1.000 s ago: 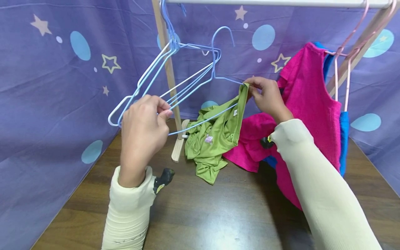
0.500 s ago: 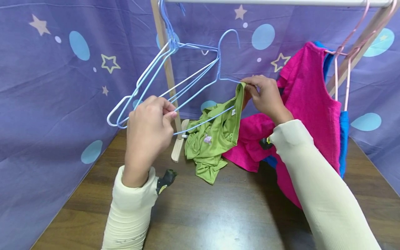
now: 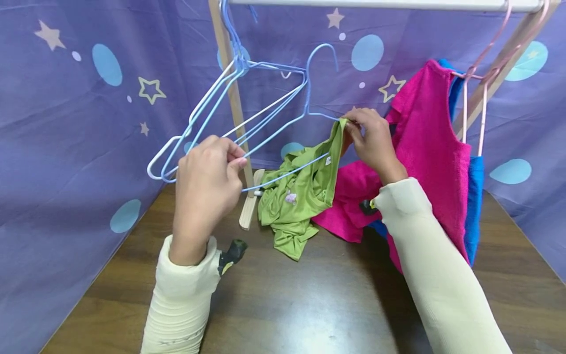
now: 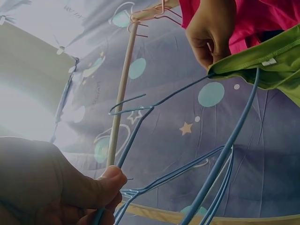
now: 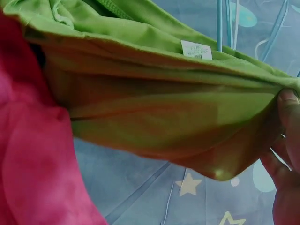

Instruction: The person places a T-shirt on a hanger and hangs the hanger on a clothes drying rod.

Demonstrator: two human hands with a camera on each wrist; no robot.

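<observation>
The right hand [image 3: 373, 140] has its fingers [image 4: 206, 49] pinched on the neckline of a green shirt [image 3: 300, 194], holding it at one end of a blue wire hanger [image 3: 283, 130]. The left hand [image 3: 205, 184] has its fingers curled around the hanger's other end. The hanger is raised above the desk [image 3: 309, 300], close beside a bunch of hangers [image 3: 208, 110] on the wooden rack [image 3: 230, 88]. The crumpled, lime-coloured shirt trails onto the desk, touching a pink garment [image 3: 424, 147]. Purple curtain [image 3: 66, 147] closes in the left side.

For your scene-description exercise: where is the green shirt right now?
In the head view the green shirt sits centre, draped on the blue hanger, pinched by the right hand, beside the pink garment.
</observation>
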